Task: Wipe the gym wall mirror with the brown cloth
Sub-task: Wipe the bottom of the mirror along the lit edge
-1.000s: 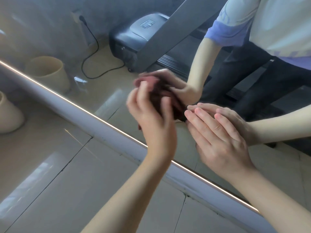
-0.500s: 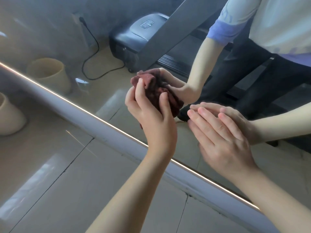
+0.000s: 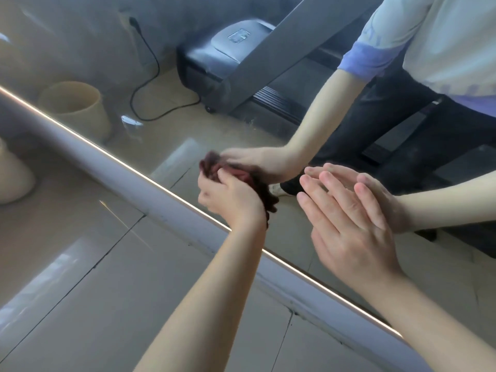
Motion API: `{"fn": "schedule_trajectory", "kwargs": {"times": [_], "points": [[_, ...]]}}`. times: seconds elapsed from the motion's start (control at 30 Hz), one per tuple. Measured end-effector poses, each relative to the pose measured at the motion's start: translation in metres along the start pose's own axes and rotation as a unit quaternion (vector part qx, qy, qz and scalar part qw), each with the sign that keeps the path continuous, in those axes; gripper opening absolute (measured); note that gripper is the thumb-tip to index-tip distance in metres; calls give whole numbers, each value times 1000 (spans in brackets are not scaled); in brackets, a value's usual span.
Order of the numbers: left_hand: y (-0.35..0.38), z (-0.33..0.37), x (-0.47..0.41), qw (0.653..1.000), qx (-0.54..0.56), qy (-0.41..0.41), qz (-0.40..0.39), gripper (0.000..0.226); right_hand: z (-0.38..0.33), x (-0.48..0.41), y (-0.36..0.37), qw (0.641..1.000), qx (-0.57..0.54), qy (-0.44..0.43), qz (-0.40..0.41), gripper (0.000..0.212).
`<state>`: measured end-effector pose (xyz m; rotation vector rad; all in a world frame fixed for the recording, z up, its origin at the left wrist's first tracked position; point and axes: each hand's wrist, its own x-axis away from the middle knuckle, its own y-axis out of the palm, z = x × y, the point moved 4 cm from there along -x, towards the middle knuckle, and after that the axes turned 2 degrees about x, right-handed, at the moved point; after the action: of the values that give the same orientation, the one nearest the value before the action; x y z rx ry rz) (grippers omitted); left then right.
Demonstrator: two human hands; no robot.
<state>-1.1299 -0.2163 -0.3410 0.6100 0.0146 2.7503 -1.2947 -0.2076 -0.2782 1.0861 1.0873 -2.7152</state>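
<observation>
The brown cloth [image 3: 261, 187] was bunched into a dark reddish-brown wad and pressed against the gym wall mirror [image 3: 188, 135], low down and just above the mirror's bottom edge. The left hand [image 3: 230, 200] was closed around it, fingers curled over the top of the wad, with loose folds spilling out toward the wrist on the right side. The right hand [image 3: 346, 226] was flat and open, fingers together and extended, holding nothing; its fingertips lay on or very near the glass just to the right of the cloth (contact could not be made out for certain). Both hands met their own reflections in the mirror, and the reflected arms ran up toward a white shirt with a purple sleeve.

Along the mirror's bottom edge ran a bright light strip [image 3: 150, 178] above a pale grey ledge [image 3: 150, 200], crossing the view diagonally from upper left to lower right. Below it lay the glossy tiled floor [image 3: 80, 291]. A beige bin [image 3: 13, 175] stood on the floor at the left edge, its reflection above it. Deeper in the mirror appeared a treadmill [image 3: 228, 57] and a black power cable [image 3: 153, 84] plugged into the wall.
</observation>
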Motion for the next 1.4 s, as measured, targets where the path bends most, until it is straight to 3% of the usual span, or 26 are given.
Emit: {"fn": "schedule_trajectory", "kwargs": {"times": [0.07,0.13,0.27,0.4,0.47,0.63,0.73,0.87,0.97,1.07,1.13,1.27,1.4], "points": [[-2,-18,-16,985,-11,-169,17,44,-3,-1,2,1000,-2,-2,2,37],[-7,-20,-8,985,-18,-170,-28,44,-5,-3,5,1000,3,-1,11,36],[-11,-24,9,995,-5,-83,-58,43,-9,-4,11,1000,11,7,27,35],[-9,-34,-36,975,-35,-217,23,43,-14,-5,15,1000,18,-5,24,34],[-13,-38,-49,965,-26,-260,13,41,-14,-5,16,1000,17,-7,23,35],[-8,-23,-14,978,8,-200,-66,37,-15,-4,19,999,26,-7,22,35],[-6,-14,-20,983,-7,-179,-27,41,-19,-8,21,1000,17,-10,16,35],[-9,-7,-38,975,12,-222,10,40,-21,-14,21,1000,8,-17,9,37],[-5,15,-18,991,26,-123,-48,42,-20,-15,20,1000,2,-20,0,39],[-4,25,-8,998,3,-49,-39,44,-22,-15,19,1000,-3,-13,-7,38],[-5,23,-21,997,-6,-77,-15,42,-24,-18,19,1000,-8,-9,-12,38],[-11,13,-51,970,6,-243,9,42,-26,-27,19,1000,-16,-6,-17,37],[-10,26,-39,977,5,-209,-44,40,-29,-30,18,1000,-16,-1,-24,37]]}}
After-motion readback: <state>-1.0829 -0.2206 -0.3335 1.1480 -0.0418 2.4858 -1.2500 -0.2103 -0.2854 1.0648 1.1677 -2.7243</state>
